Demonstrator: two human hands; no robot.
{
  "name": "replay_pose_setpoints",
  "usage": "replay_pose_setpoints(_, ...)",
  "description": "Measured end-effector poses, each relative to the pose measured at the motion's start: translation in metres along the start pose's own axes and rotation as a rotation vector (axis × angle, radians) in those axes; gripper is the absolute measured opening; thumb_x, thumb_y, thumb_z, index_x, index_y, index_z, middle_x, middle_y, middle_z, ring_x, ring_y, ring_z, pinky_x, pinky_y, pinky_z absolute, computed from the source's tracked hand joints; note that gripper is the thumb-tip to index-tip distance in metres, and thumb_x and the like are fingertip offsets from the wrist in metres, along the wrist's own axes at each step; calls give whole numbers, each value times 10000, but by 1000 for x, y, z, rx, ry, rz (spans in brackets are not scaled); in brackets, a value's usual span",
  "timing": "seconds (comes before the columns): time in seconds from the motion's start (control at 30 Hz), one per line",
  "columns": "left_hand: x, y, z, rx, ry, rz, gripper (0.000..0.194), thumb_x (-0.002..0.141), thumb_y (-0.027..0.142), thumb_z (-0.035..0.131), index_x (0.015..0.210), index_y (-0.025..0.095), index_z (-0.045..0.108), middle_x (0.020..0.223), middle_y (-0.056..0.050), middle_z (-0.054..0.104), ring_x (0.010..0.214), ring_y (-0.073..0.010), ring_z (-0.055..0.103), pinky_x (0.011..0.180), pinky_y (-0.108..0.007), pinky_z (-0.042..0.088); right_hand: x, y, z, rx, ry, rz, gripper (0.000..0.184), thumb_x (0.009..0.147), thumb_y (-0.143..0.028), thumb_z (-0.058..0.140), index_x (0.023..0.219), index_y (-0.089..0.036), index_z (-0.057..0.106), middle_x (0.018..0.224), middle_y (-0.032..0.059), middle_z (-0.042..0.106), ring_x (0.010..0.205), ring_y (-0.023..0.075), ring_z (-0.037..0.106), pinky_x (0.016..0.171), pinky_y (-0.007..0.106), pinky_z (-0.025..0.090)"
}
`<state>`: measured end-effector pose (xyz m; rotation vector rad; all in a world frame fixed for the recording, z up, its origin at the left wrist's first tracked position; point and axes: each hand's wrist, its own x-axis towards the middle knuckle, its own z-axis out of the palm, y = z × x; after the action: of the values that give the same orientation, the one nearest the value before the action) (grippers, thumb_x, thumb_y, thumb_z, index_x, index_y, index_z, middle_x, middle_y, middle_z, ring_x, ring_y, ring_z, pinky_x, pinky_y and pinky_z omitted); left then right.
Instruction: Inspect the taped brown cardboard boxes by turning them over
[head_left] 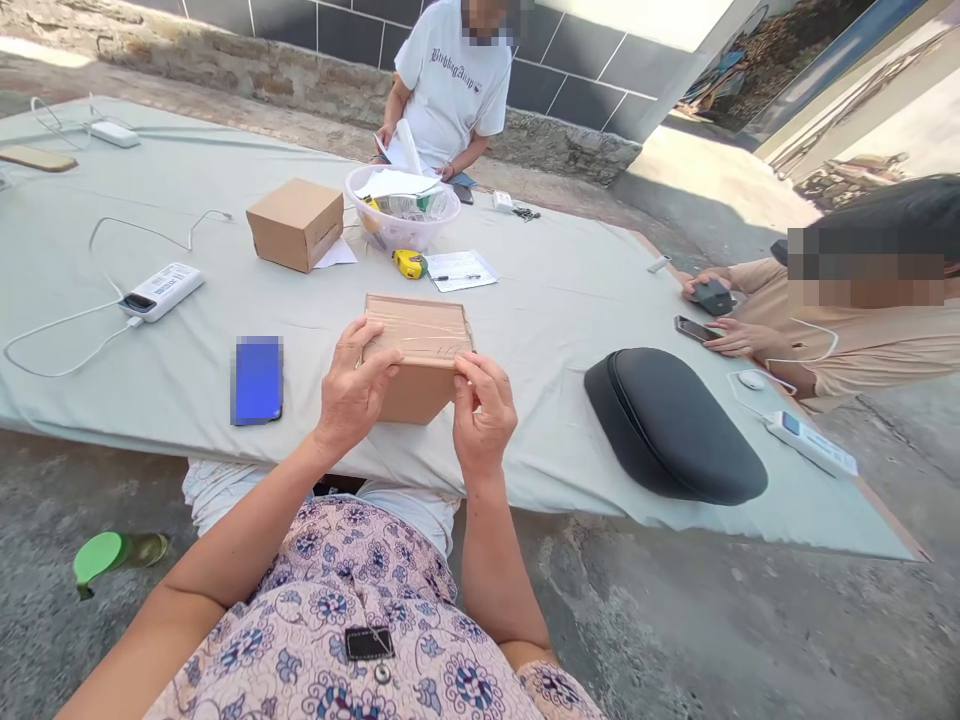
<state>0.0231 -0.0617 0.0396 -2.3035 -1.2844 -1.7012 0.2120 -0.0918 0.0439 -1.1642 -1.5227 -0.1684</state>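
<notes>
A small brown cardboard box (420, 385) stands on the cloth near the table's front edge, directly before me. Thin pale strands, like string, cross its top. My left hand (352, 385) grips the box at its left side, thumb along the near top edge and fingers over the left edge. At the near right top corner, my right hand (484, 405) pinches the edge with thumb and fingers. Whether a strand is also between those fingertips, I cannot tell. A phone with a blurred blue screen (256, 380) lies left of my left hand.
Beyond are another cardboard box (296, 222), a plastic basket (401, 230), a yellow tape measure (409, 264) and a notepad (463, 270). A black case (675, 425) sits right; a white power bank (163, 291) with cables lies left. Two people sit at the far and right sides.
</notes>
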Motion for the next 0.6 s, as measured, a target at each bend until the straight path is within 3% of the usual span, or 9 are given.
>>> replay_pose_setpoints(0.1,-4,2,3,-9,5,17,199,1030,256,486,1140,258,652,1430,-76,569,1491,-255,420,1183,-524,448,-5,-1,2,23,11,8,253,990,-184,549,1169,-251,715,1177,95,718,1081,192,722,626,244,604)
replay_pose_setpoints(0.17,-6,4,4,-9,18,36,194,1027,240,488,1150,259,637,1442,-73,558,1500,-251,408,1192,-521,442,-6,-2,2,29,13,5,252,983,-168,556,1166,-244,711,1170,100,712,1068,193,726,568,225,575)
replay_pose_setpoints(0.43,1,0,1,3,5,-34,226,1035,256,463,1122,257,672,1476,-80,527,1474,-244,443,1172,-459,464,-4,-12,-1,87,-8,-4,286,970,-126,566,1188,-255,698,1185,99,713,1083,186,725,601,216,602)
replay_pose_setpoints(0.6,19,-15,-4,131,22,-136,274,1037,267,440,1152,228,685,1439,-124,549,1392,-253,523,1117,-460,496,-8,-35,5,154,-127,-50,274,977,-132,557,1181,-252,694,1284,116,701,1176,199,709,738,256,658)
